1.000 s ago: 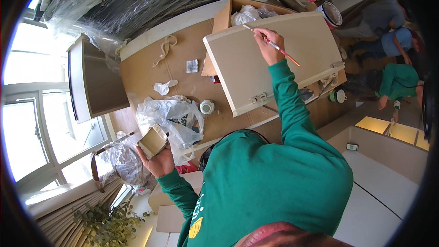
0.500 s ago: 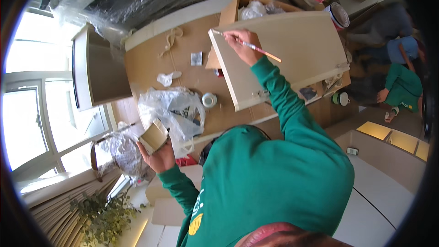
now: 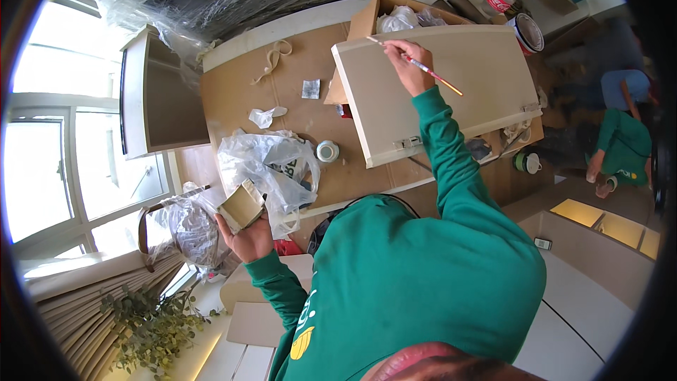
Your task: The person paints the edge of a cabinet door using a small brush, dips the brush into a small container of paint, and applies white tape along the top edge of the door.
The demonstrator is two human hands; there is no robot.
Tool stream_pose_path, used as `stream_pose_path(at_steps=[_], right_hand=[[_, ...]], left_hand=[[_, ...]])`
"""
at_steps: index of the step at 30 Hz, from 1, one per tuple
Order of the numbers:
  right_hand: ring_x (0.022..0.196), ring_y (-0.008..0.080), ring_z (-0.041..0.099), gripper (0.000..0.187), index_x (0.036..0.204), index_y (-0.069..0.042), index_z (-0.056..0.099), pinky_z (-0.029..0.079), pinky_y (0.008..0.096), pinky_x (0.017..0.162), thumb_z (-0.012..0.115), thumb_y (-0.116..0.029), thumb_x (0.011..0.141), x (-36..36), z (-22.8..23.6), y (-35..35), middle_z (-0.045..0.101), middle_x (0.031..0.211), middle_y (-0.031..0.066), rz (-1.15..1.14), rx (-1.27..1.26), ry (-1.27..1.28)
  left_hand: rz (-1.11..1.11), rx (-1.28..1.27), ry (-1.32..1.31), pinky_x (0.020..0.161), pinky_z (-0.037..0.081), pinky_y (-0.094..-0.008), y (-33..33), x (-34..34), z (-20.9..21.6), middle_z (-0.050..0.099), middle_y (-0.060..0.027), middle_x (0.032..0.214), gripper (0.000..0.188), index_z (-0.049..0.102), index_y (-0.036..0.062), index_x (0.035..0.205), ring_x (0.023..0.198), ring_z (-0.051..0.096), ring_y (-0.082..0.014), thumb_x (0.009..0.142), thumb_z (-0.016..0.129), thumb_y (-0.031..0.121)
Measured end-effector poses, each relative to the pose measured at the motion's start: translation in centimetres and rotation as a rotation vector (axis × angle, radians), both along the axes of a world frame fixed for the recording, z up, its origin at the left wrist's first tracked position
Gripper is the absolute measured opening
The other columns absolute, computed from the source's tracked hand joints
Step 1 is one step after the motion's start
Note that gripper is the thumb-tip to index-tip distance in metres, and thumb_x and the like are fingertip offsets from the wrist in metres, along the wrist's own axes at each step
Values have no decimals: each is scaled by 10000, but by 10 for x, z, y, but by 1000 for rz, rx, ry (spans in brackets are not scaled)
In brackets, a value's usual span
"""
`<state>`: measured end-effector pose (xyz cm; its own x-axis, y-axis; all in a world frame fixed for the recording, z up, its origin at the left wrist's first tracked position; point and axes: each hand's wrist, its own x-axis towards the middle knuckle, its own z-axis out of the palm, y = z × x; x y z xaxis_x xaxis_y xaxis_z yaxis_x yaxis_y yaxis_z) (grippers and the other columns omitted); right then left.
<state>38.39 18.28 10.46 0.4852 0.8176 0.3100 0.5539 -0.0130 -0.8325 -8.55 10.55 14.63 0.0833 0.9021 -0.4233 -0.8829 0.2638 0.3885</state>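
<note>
My right hand [image 3: 414,69] is closed around a thin paintbrush [image 3: 447,85] with a red and orange handle. Its pale bristle tip lies at the far edge of a beige cabinet door [image 3: 479,74], near the far left corner; whether it touches is too small to tell. Two metal hinges, one of them the near hinge [image 3: 407,143], sit along the door's near edge. Low on the left, my left hand [image 3: 252,243] cups a small open box-like container [image 3: 241,204], beige inside. Its contents, if any, cannot be made out.
The door rests over an open cardboard box [image 3: 363,20] on a cardboard-covered table [image 3: 233,99]. Nearby lie a plastic bag [image 3: 271,162], a white-lidded jar [image 3: 327,151], masking tape [image 3: 276,60] and a paint bucket [image 3: 527,32]. A co-worker in green [image 3: 624,141] is at far right.
My right hand has moved the brush tip rightward along the door's far edge, away from the corner. The view has shifted slightly; my left hand still holds the container.
</note>
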Motion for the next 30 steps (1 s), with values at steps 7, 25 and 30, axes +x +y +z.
stream_pose_path(at_steps=[7, 25, 30], right_hand=[[729, 201, 681, 184, 1015, 0, 732, 529, 319, 667, 692, -145, 908, -43, -11, 23, 726, 848, 133, 113, 0, -92], [668, 264, 702, 157, 925, -15, 736, 548, 343, 640, 668, -148, 877, -22, -9, 17, 712, 770, 150, -26, 78, -4], [700, 171, 679, 168, 968, -7, 735, 532, 298, 651, 669, -145, 899, 14, 1, 1, 731, 823, 119, -129, 10, -102]], left_hand=[[-22, 43, -30, 1090, 408, -487, -6, -4, -1, 578, -149, 1400, 507, 584, 65, 1335, 1298, 536, -312, 1030, 487, 458], [-19, 31, -19, 1112, 390, -492, -7, 2, -2, 571, -157, 1407, 507, 587, 47, 1324, 1316, 520, -318, 1026, 497, 447], [-22, 21, 55, 1068, 418, -475, -12, 7, 4, 612, -116, 1369, 444, 624, 87, 1277, 1276, 555, -278, 1028, 490, 430]])
